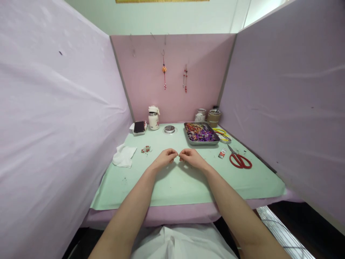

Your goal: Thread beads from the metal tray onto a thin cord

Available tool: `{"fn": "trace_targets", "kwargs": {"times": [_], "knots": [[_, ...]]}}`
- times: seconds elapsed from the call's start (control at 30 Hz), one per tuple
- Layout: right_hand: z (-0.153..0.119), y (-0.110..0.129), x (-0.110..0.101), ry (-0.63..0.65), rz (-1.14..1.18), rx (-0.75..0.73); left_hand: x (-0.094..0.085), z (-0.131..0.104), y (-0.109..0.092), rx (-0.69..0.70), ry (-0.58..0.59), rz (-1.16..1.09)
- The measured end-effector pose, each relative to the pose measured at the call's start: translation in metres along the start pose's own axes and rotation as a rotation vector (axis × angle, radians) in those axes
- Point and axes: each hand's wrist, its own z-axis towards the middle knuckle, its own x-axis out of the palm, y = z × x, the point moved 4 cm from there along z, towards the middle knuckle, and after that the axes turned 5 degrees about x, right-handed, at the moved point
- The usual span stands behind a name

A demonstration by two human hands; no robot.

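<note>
The place appears to be a small craft workstation for beadwork, screened off inside a room with a pale green wall (172,18). Smooth lilac fabric-covered side panels (275,90) and a flat pink back panel (172,104) enclose a table under a mint-green cloth (183,187). A rectangular grey metal tray (203,142) holds heaped purple and red beads and cords, with red-handled metal scissors (239,160) to its right. Two slender red beaded strings (164,73) hang on the back panel, which marks it as a place for stringing ornaments.
</note>
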Motion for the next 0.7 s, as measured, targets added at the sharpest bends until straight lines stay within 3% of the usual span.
{"fn": "trace_targets", "kwargs": {"times": [0.17,0.47,0.7], "knots": [[-0.001,0.005,-0.002,-0.026,0.010,-0.044,0.001,0.000,0.003,-0.032,0.031,0.030],[0.000,-0.004,0.004,0.069,0.011,0.038,0.001,-0.001,-0.003,0.007,-0.023,-0.039],[-0.001,0.006,-0.002,-0.014,0.001,-0.055,0.002,-0.002,0.000,-0.049,0.009,-0.025]]}}
